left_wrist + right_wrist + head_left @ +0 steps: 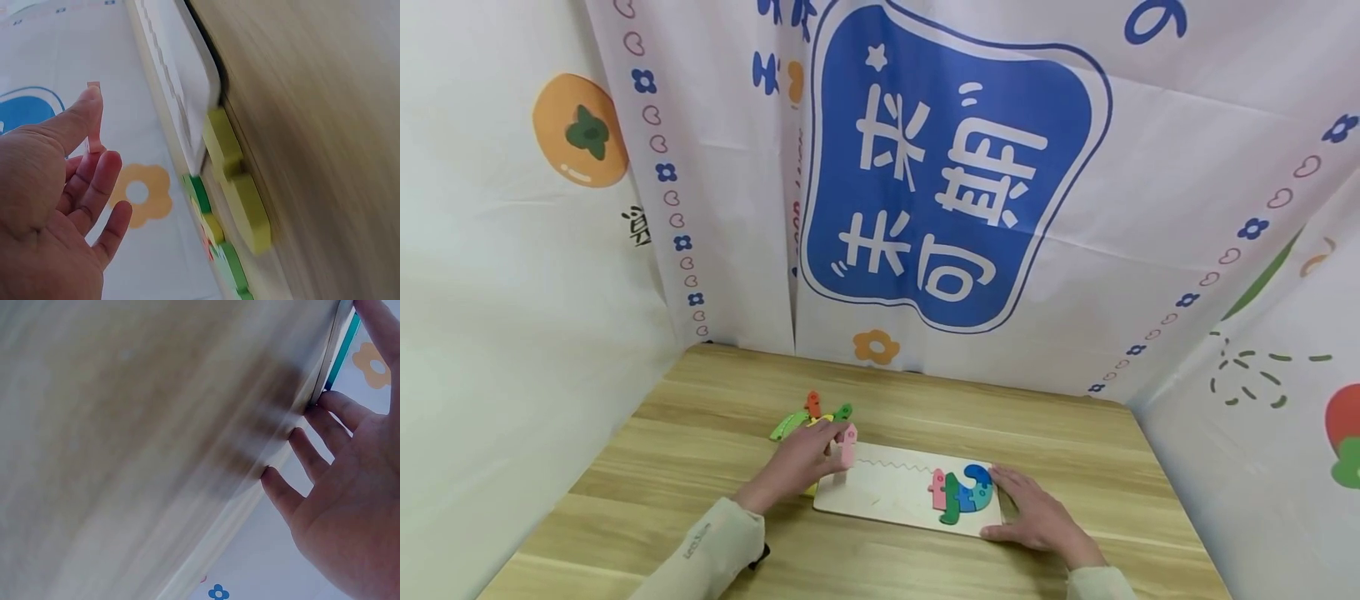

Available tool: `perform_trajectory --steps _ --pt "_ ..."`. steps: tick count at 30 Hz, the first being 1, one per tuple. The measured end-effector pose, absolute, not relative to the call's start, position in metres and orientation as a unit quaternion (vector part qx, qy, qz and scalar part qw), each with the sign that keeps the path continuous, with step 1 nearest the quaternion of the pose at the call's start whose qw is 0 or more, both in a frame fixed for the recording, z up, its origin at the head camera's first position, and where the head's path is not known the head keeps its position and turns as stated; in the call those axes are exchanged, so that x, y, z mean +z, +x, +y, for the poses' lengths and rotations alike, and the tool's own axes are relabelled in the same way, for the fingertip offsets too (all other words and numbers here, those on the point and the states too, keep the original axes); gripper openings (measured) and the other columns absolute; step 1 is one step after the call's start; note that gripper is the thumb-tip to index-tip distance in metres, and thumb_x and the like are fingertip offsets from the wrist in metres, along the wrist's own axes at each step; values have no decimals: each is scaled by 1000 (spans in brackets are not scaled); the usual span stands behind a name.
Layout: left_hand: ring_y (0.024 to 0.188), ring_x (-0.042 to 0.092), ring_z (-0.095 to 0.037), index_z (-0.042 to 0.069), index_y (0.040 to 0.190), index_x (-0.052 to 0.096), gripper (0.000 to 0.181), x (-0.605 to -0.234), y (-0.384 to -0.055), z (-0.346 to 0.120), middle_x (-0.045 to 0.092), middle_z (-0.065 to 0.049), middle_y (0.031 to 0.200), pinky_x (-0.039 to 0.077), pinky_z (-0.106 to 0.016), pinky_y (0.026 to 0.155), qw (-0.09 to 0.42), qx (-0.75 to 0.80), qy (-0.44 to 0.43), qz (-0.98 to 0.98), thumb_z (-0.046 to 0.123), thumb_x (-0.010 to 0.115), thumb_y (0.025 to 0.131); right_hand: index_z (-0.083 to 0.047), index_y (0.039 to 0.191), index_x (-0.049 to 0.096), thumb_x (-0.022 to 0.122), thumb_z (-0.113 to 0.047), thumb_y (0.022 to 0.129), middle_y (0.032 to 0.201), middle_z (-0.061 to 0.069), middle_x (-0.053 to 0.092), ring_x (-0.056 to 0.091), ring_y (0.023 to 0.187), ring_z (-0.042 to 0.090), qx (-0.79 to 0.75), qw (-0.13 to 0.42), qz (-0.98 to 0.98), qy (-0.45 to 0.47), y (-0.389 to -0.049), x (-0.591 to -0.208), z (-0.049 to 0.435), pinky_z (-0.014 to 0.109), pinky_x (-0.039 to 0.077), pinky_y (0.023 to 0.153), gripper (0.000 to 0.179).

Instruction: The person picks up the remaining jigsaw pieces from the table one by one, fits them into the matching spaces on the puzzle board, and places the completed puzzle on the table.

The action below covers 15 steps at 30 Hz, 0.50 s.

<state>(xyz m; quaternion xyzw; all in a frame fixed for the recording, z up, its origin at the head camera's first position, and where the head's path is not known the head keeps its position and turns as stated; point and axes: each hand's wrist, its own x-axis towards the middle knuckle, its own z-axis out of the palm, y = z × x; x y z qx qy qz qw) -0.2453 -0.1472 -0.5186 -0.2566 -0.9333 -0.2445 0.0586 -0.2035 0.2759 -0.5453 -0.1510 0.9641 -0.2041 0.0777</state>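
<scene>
My left hand (805, 457) pinches a pink puzzle piece (849, 446) between thumb and fingers, above the left end of a pale wooden puzzle board (880, 496). In the left wrist view the pink piece shows edge-on, raised off the board. At the board's right end sit joined pieces: a pink one (938, 490), a green one (951, 500) and blue ones (979, 483). My right hand (1033, 510) touches the board's right edge, its fingers spread and fairly straight. In the right wrist view the fingertips meet the edge and the table.
Loose pieces lie behind and beside my left hand: a red one (812, 404), a light green one (788, 427) and a dark green one (844, 412). A yellow piece (240, 187) lies by the board's left end. Printed cloth (745, 250) hangs behind the wooden table (700, 425).
</scene>
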Motion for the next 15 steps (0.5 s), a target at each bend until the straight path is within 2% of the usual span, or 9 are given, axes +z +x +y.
perform_trajectory --steps 6,15 --pt "91 64 -9 10 140 61 57 -525 -241 -132 69 4 114 51 -32 80 44 -267 -269 -924 30 81 91 -8 156 45 85 -62 75 164 15 41 37 149 47 -206 82 963 -153 -202 -546 274 71 36 112 105" --pt "94 63 -11 9 139 62 58 -534 -234 -98 67 6 104 52 -32 84 -18 -291 -287 -912 31 82 90 -9 157 45 85 -62 75 164 14 41 37 149 47 -199 81 965 -148 -203 -546 275 71 35 113 105"
